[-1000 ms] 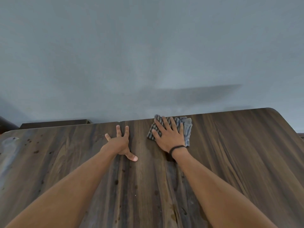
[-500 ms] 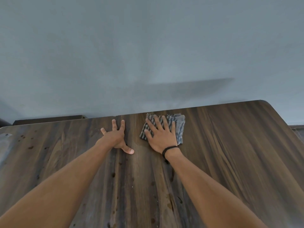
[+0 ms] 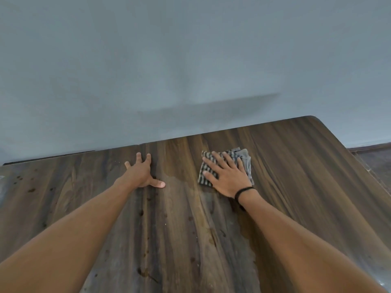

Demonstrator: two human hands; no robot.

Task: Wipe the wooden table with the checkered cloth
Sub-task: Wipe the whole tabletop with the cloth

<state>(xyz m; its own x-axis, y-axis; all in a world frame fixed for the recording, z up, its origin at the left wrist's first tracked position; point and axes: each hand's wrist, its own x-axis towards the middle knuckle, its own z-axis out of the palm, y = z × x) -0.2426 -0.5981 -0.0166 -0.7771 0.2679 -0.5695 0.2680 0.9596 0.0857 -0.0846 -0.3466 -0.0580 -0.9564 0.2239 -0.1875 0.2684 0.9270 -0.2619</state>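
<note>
The dark wooden table [image 3: 296,187] fills the lower half of the view and carries dark spots and a damp streak. A folded grey-and-black checkered cloth [image 3: 243,159] lies near its far edge. My right hand [image 3: 227,176], with a black band at the wrist, presses flat on the cloth with fingers spread and covers most of it. My left hand [image 3: 141,172] rests flat on the bare wood to the left of the cloth, fingers apart, holding nothing.
A plain grey wall [image 3: 190,70] stands directly behind the table's far edge. The table's rounded far-right corner [image 3: 315,118] sits close to the cloth. A strip of brown floor [image 3: 372,157] shows beyond the right edge.
My right hand has slid the cloth to the right, away from my left hand, leaving a damp streak between them. The left hand stays planted on the wood.
</note>
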